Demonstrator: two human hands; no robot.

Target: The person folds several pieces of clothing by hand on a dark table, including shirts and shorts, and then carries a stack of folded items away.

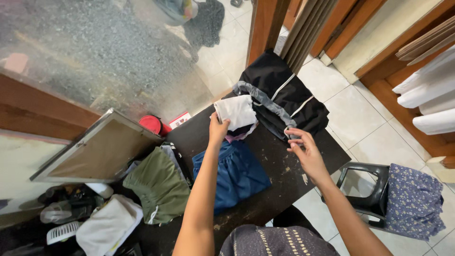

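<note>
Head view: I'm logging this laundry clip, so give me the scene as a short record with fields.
surface: dark wooden table
left hand: grips folded white cloth
right hand: fingers at edge of black garment with grey and white stripes
between arms: folded blue denim garment
left edge: olive green garment
right of table: black plastic chair bearing purple floral cloth

Folded cloth [235, 111] at the left hand [218, 130]: white. Garment [237, 173] nearer: blue. Garment [280, 95] at the right hand [305, 151]: black, grey band, thin white stripes. Table [279, 182]: dark brown, pale flecks. Garment [160, 186] left: olive green. Cloth [412, 201] on black stool [367, 189] right: purple-blue, apparently small pale floral print. Lid [151, 124] far left: red.
</note>
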